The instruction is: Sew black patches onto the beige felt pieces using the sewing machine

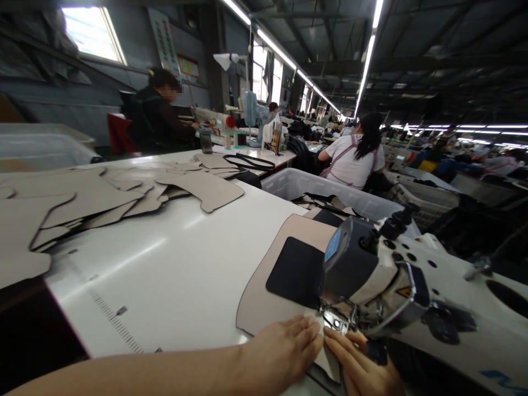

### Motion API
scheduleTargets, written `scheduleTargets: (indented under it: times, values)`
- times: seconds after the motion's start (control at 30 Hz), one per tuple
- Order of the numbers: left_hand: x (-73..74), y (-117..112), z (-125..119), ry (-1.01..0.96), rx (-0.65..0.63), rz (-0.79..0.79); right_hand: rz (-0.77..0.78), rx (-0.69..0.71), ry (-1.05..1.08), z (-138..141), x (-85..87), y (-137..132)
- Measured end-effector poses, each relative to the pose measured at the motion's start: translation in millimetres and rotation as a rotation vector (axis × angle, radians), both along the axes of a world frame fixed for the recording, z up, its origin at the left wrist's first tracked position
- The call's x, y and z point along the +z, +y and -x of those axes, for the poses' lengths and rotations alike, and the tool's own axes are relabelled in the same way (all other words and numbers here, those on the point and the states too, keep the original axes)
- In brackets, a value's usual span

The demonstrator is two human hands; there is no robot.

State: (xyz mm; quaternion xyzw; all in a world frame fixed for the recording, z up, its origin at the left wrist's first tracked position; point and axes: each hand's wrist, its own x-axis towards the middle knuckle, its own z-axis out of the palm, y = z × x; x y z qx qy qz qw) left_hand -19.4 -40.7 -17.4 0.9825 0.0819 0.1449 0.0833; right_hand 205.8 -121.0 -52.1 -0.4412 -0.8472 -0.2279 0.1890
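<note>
Two hands lie on one tan cloth piece [259,308] at the near edge of the white table [173,264]. The left hand [284,347] is flat, palm down, with its fingers close together, and it presses on the cloth. It grips nothing. The right hand [358,367] is just beside it, and the fingertips of the two hands almost touch. The right fingers [340,344] are stretched out flat on the edge of the cloth, right in front of the small metal foot [336,322] of the sewing machine [371,269]. This hand does not grip anything either.

A black patch [295,272] sits on the tan cloth, and part of it goes under the head of the machine.

Farther back on the table lies a big pile of tan cut shapes [82,203]. Behind the machine stands a grey bin [284,184] with more pieces in it. A person in a white top [355,159] sits past the bin, facing away. Another person in dark clothes [157,113] sits at a table on the far left.
</note>
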Motion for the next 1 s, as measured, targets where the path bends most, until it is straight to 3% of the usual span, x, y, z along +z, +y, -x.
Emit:
scheduleTargets:
  times: [0.23,0.43,0.63,0.8,0.9,1.0]
  values:
    - [0.4,13,0,-0.029,-0.088,0.033,0.011,-0.036,0.119,9,4.6,1]
    - [2.6,48,-1,-0.089,-0.248,0.142,0.009,-0.034,0.102,7,-2.8,0]
    - [-1.1,84,-8,-0.109,-0.339,0.266,-0.083,0.075,-0.069,1,-2.3,7]
    - [-0.9,87,-10,-0.107,-0.272,0.203,-0.058,0.014,-0.063,5,-3.0,7]
    - [-3.2,70,-9,-0.108,-0.149,0.127,-0.037,-0.065,0.046,10,-8.8,5]
    - [-7.8,51,-7,-0.081,0.007,0.026,-0.078,-0.057,0.11,15,-12.3,6]
